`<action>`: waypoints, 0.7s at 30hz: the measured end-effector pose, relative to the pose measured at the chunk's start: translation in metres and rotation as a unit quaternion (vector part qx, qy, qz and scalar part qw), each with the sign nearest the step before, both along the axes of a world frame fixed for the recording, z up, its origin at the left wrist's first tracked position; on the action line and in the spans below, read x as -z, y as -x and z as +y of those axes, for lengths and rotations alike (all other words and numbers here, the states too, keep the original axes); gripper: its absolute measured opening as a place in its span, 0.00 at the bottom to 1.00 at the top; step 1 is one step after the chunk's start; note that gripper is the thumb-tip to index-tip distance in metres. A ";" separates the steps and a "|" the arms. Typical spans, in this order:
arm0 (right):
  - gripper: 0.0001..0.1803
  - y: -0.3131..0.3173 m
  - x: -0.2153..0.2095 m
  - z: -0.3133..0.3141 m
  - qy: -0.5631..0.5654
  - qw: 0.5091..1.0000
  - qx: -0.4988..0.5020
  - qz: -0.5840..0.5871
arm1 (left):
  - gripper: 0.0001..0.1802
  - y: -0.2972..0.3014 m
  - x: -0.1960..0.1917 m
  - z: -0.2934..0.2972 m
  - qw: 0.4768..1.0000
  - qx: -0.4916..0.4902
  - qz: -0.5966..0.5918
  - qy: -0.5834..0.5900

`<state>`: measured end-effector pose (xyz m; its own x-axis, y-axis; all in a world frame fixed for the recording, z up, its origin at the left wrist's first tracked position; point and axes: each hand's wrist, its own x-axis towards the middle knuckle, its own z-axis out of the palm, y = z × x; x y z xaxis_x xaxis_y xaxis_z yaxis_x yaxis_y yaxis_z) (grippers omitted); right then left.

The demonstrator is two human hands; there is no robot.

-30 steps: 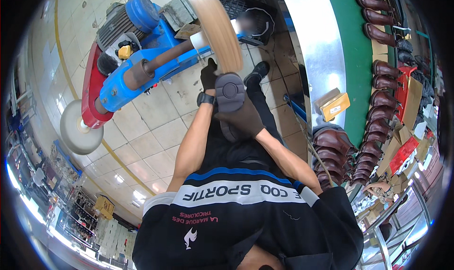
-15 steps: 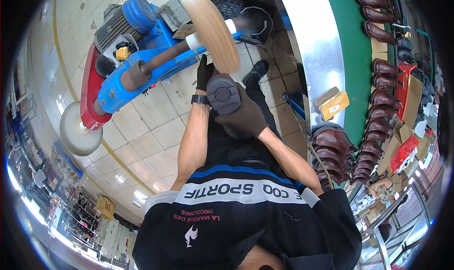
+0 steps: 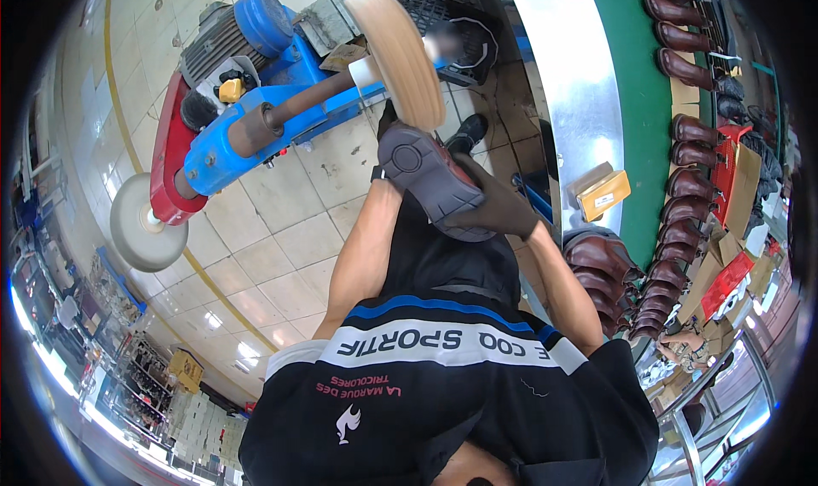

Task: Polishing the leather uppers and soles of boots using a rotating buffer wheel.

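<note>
A dark brown shoe is held with its sole turned up toward me, just under the rim of a tan buffing wheel that looks blurred by spinning. Whether the shoe touches the wheel I cannot tell. My right hand, in a dark glove, grips the shoe's right side with fingers wrapped around it. My left hand, also gloved, supports the far left end of the shoe, most of its fingers hidden behind it. A sliver of reddish upper shows beside the right hand.
The wheel's shaft runs into a blue machine with a red belt guard and a second, pale wheel. On the right, a metal-edged green bench bears rows of brown shoes and a yellow box. A black crate stands behind.
The shoe has turned: before, one sole end faced me; now the sole stretches toward the lower right. My right hand has moved right with it, and the whole view has shifted slightly.
</note>
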<state>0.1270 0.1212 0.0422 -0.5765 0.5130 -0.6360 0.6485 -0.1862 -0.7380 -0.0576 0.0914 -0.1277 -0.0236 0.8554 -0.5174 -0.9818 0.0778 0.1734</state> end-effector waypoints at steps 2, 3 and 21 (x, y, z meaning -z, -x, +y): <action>0.54 -0.022 -0.006 -0.001 0.091 0.992 0.057 0.059 | 0.21 -0.010 -0.007 0.006 0.999 -0.040 0.006 0.037; 0.51 -0.026 -0.009 -0.002 0.138 0.983 0.080 0.091 | 0.20 -0.013 -0.004 0.004 0.997 -0.049 0.051 0.032; 0.34 0.008 -0.003 0.084 0.018 0.995 -0.049 0.083 | 0.19 0.014 0.028 -0.042 0.962 0.057 0.266 -0.041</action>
